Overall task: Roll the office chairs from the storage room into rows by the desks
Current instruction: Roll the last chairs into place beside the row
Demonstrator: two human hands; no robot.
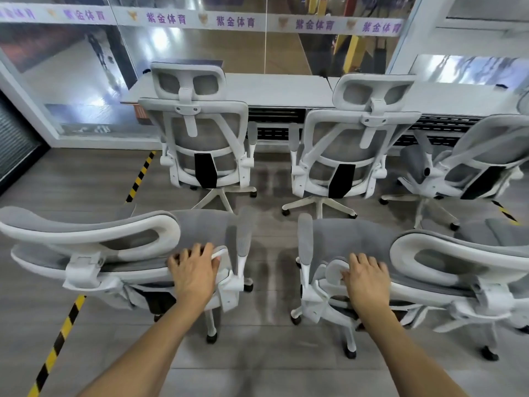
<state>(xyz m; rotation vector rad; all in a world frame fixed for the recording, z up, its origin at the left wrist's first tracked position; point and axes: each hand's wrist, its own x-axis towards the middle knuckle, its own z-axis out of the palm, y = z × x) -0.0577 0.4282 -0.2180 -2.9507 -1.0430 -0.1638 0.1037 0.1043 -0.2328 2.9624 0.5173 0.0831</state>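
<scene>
Two white-framed, grey-mesh office chairs stand just in front of me, their backs toward me. My left hand [194,270] grips the top right corner of the left chair's backrest [94,253]. My right hand [365,277] rests closed over the top left corner of the right chair's backrest [446,265]. Beyond them three matching chairs stand in a row at the desks: one on the left [204,141], one in the middle [347,150], one at the far right [472,164], turned slightly.
Long white desks [274,90] run along a glass partition [200,47] with a banner strip. Yellow-black hazard tape [57,339] crosses the grey floor on the left. A floor gap lies between my two chairs and between the two rows.
</scene>
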